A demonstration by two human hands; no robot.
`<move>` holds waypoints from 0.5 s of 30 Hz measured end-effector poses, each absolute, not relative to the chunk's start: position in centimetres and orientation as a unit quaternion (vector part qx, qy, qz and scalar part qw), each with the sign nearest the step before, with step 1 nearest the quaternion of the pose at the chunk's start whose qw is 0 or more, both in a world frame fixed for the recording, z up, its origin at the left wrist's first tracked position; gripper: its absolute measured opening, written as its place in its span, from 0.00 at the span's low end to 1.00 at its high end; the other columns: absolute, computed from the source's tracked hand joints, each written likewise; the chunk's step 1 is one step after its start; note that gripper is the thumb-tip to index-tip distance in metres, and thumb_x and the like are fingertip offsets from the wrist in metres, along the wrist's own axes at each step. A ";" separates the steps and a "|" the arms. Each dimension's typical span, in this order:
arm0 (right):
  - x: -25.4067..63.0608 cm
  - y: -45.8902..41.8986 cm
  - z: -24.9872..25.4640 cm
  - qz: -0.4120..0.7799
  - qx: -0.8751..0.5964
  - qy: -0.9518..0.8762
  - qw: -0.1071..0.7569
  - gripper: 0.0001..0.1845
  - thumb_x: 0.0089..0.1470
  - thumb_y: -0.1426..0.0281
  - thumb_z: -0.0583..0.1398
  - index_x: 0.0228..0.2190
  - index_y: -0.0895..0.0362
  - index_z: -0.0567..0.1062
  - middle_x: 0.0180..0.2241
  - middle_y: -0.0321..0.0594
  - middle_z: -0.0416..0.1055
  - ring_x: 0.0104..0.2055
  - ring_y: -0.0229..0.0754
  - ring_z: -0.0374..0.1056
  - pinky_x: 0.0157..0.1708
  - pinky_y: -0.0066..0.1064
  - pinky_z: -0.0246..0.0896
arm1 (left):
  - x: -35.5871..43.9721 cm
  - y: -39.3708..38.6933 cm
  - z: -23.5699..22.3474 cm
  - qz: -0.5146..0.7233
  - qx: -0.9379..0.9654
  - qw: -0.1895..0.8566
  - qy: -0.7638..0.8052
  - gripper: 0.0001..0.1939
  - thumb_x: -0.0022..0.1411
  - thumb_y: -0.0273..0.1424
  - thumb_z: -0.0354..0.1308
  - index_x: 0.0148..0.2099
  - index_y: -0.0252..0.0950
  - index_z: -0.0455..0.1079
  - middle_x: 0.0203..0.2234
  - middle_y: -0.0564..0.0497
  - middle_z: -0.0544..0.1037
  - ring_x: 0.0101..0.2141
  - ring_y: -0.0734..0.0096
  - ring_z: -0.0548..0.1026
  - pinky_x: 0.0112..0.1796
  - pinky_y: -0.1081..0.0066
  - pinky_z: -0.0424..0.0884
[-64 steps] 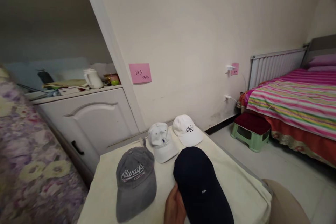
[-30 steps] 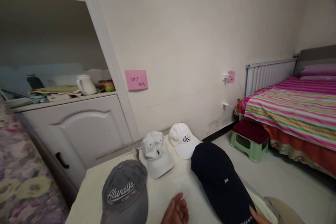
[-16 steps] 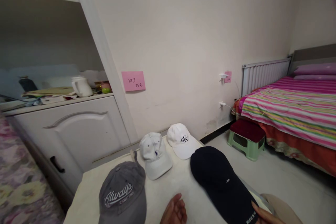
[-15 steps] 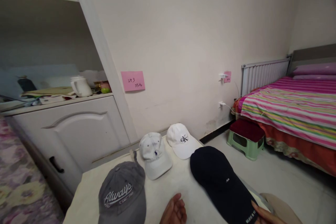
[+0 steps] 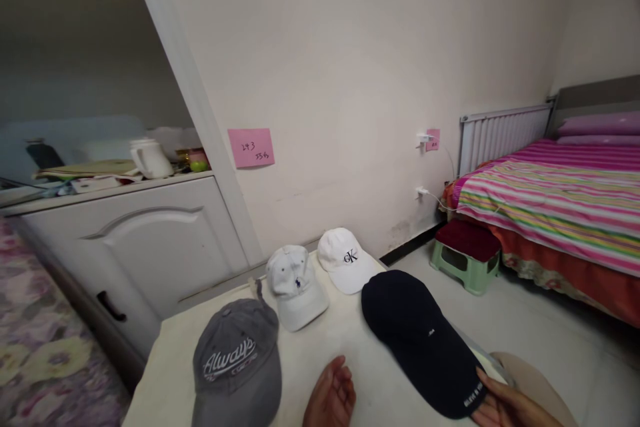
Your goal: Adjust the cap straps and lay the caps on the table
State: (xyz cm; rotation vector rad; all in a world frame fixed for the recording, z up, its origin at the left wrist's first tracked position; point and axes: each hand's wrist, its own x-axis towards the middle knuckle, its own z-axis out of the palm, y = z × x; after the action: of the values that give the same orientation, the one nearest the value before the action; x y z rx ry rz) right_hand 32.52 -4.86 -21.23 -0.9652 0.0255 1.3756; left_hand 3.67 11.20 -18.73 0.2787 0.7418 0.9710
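Note:
My right hand (image 5: 503, 401) pinches the brim edge of a dark navy or black baseball cap (image 5: 407, 327), thumb on top and fingers underneath. White lettering runs along that brim. My left hand (image 5: 331, 392) rests at the lower middle, palm turned inward, fingers loosely curled and nothing in them. To its left sits a grey baseball cap (image 5: 237, 360) with "Always" in white script. Farther back are a pale, washed-looking baseball cap (image 5: 299, 287) with a small dark emblem and a white baseball cap (image 5: 345, 260) with black "CK" letters. Their brims point towards me.
The caps lie on a cream-covered table (image 5: 167, 353) against the wall. A cabinet (image 5: 145, 260) stands left, a white jug (image 5: 150, 159) on its shelf. Right are a green stool (image 5: 463, 267), a bed (image 5: 560, 193) and, at the table's edge, a rounded beige thing (image 5: 535, 383).
The view has shifted slightly, so the caps appear a little higher. Both hands keep nearly the same places, the right one still at the dark cap's brim.

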 end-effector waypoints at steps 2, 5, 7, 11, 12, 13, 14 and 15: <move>32.2 -5.2 -20.7 0.588 -0.436 0.018 0.681 0.18 0.49 0.81 0.70 0.42 0.64 0.74 0.35 0.53 0.85 0.45 0.59 0.80 0.51 0.47 0.78 | 3.7 10.8 -18.5 0.459 0.134 0.807 0.347 0.14 0.68 0.19 0.53 0.36 0.28 0.80 0.25 0.45 0.81 0.25 0.74 0.80 0.31 0.76 0.78; 31.7 -5.8 -20.3 0.571 -0.435 0.028 0.695 0.26 0.50 0.85 0.68 0.50 0.65 0.68 0.38 0.53 0.85 0.47 0.60 0.79 0.53 0.51 0.77 | 3.7 10.4 -18.2 0.463 0.141 0.806 0.340 0.14 0.69 0.20 0.53 0.37 0.28 0.80 0.25 0.44 0.81 0.27 0.73 0.80 0.31 0.75 0.78; 31.4 -6.1 -20.2 0.580 -0.421 0.029 0.697 0.30 0.52 0.84 0.68 0.54 0.66 0.65 0.39 0.53 0.85 0.48 0.60 0.79 0.53 0.52 0.76 | 3.7 10.1 -18.0 0.470 0.145 0.804 0.334 0.14 0.68 0.19 0.52 0.37 0.27 0.80 0.26 0.44 0.81 0.27 0.73 0.79 0.31 0.75 0.78; 30.8 -6.2 -19.8 0.592 -0.404 0.034 0.696 0.35 0.54 0.84 0.67 0.59 0.65 0.61 0.39 0.50 0.85 0.46 0.56 0.80 0.51 0.46 0.79 | 3.6 9.7 -17.8 0.482 0.148 0.799 0.329 0.12 0.67 0.19 0.54 0.37 0.27 0.80 0.27 0.44 0.80 0.28 0.73 0.79 0.32 0.75 0.78; 30.7 -6.1 -19.6 0.596 -0.398 0.037 0.696 0.36 0.54 0.85 0.67 0.60 0.66 0.60 0.39 0.50 0.85 0.44 0.54 0.81 0.50 0.44 0.80 | 3.6 9.6 -17.8 0.484 0.149 0.797 0.328 0.12 0.66 0.19 0.55 0.37 0.28 0.80 0.27 0.44 0.80 0.28 0.72 0.79 0.32 0.75 0.78; 30.5 -6.1 -19.3 0.602 -0.391 0.039 0.696 0.36 0.54 0.86 0.66 0.60 0.66 0.60 0.38 0.49 0.85 0.42 0.52 0.82 0.49 0.42 0.80 | 3.5 9.5 -17.8 0.486 0.148 0.796 0.328 0.11 0.66 0.19 0.56 0.36 0.28 0.80 0.27 0.44 0.80 0.28 0.72 0.79 0.32 0.75 0.78; 30.4 -6.0 -19.0 0.606 -0.380 0.039 0.698 0.37 0.54 0.87 0.65 0.60 0.66 0.60 0.38 0.49 0.85 0.41 0.51 0.82 0.49 0.41 0.81 | 3.5 9.4 -17.9 0.488 0.148 0.795 0.327 0.10 0.65 0.19 0.57 0.36 0.29 0.80 0.27 0.45 0.80 0.28 0.72 0.79 0.32 0.75 0.78; 30.2 -5.9 -18.8 0.607 -0.372 0.039 0.701 0.37 0.53 0.88 0.65 0.61 0.66 0.59 0.37 0.48 0.85 0.41 0.51 0.82 0.48 0.41 0.81 | 3.5 9.4 -17.9 0.490 0.148 0.795 0.326 0.10 0.65 0.19 0.57 0.36 0.29 0.80 0.27 0.45 0.80 0.29 0.72 0.79 0.32 0.75 0.78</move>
State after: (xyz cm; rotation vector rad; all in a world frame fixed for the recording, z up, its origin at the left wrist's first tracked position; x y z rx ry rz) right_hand 30.23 -5.93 -18.83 -0.8275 0.0875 1.3512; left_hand 3.51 9.38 -17.89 0.3186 0.7001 1.0521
